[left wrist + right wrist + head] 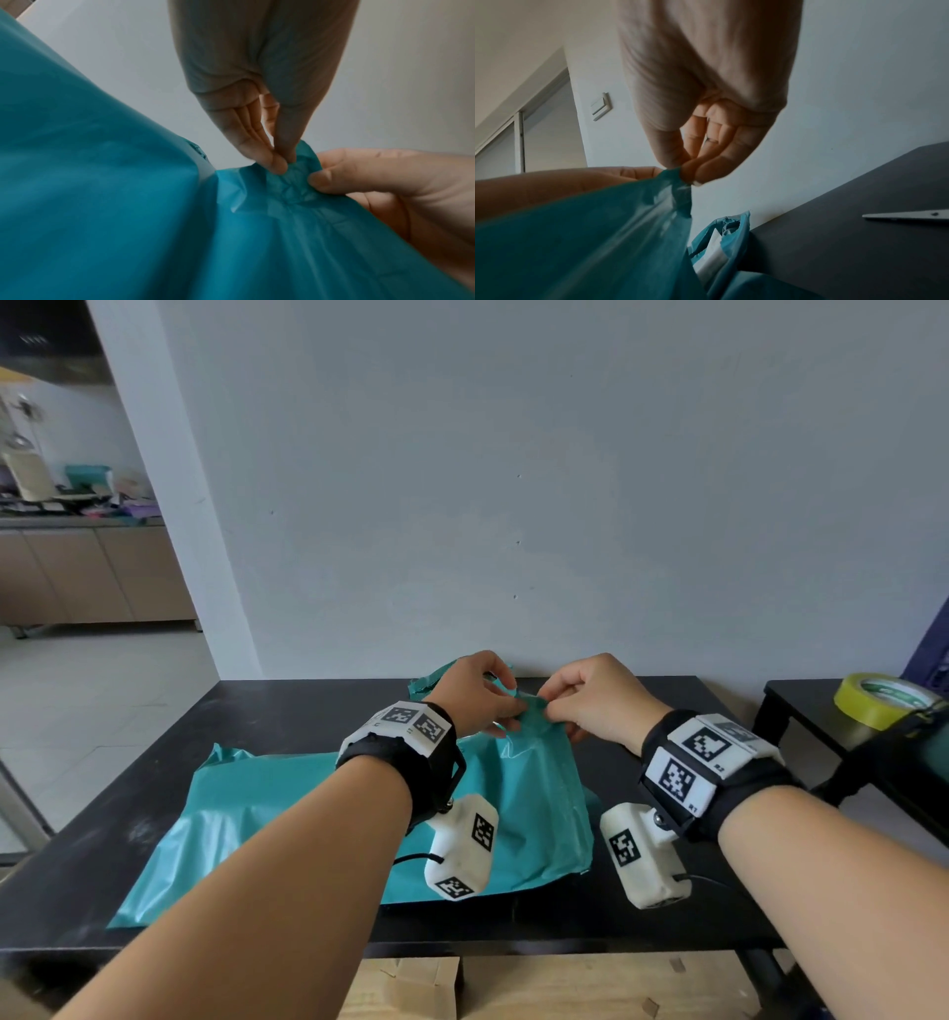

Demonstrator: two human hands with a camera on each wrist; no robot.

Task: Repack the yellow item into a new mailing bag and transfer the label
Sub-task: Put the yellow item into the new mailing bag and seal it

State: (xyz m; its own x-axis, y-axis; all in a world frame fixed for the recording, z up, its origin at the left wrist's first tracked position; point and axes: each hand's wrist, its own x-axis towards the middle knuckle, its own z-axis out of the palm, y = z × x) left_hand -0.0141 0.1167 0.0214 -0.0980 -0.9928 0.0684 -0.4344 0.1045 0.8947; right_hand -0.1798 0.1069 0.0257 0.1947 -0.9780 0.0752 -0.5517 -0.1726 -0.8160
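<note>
My left hand (480, 693) and right hand (598, 698) both pinch the teal mailing bag (539, 793) at its crumpled top edge, fingers clamped, above the table (287, 711). Yellow item: apparently hidden inside.

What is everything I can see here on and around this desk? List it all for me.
Mailing bag: one, teal, raised off the black table, its crumpled top edge pinched by both hands.
Second bag: one, teal, lying flat on the table to the left.
Torn bag: one, teal with white showing inside, at the table's far edge by the wall.
Scissors: one pair, metal blades only in view, on the table to the right.
Tape roll: one, yellow-green, on the black side table at right.
Black table: one, against the grey wall.
Wrist cameras: two, white with black markers.
Left hand: pinches the bag's top edge.
Right hand: pinches the same edge, beside the left.
</note>
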